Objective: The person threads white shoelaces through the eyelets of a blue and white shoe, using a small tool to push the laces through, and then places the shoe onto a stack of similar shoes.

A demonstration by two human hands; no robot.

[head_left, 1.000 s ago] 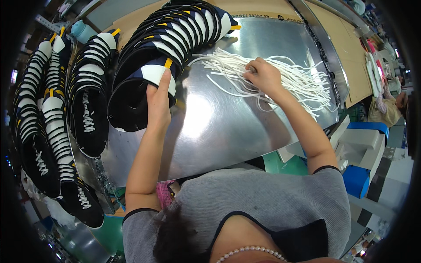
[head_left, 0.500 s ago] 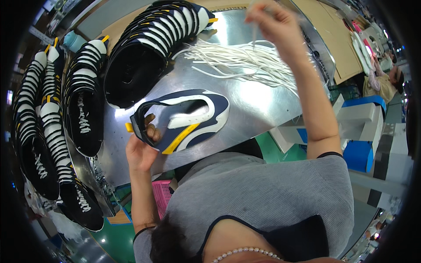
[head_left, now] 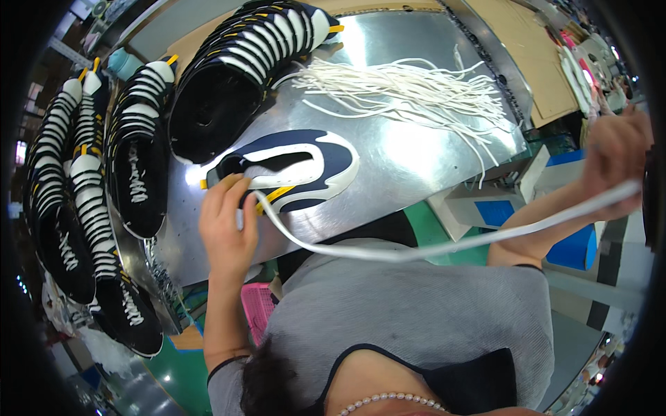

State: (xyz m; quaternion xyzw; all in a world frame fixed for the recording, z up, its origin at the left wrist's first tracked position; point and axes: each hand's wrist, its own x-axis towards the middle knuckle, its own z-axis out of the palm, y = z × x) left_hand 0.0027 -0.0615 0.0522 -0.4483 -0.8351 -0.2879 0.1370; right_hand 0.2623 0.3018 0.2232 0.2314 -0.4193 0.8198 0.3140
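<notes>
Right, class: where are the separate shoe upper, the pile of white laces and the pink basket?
Separate shoe upper (head_left: 293, 175): head view, white band beside the opening.
Pile of white laces (head_left: 409, 93): head view, middle.
Pink basket (head_left: 256, 306): head view, mesh side.

Single view: fisheye worn on head, facing down over shirt (head_left: 430, 305), very near at lower edge; table (head_left: 409, 156) close beyond, left hand (head_left: 229, 218) and right hand (head_left: 615, 156) both within frame.

A navy-and-white, yellow-striped shoe upper (head_left: 327, 168) lies opening upward, toe rightward; a long white lace (head_left: 388, 256) sags rightward from its near side.
</notes>
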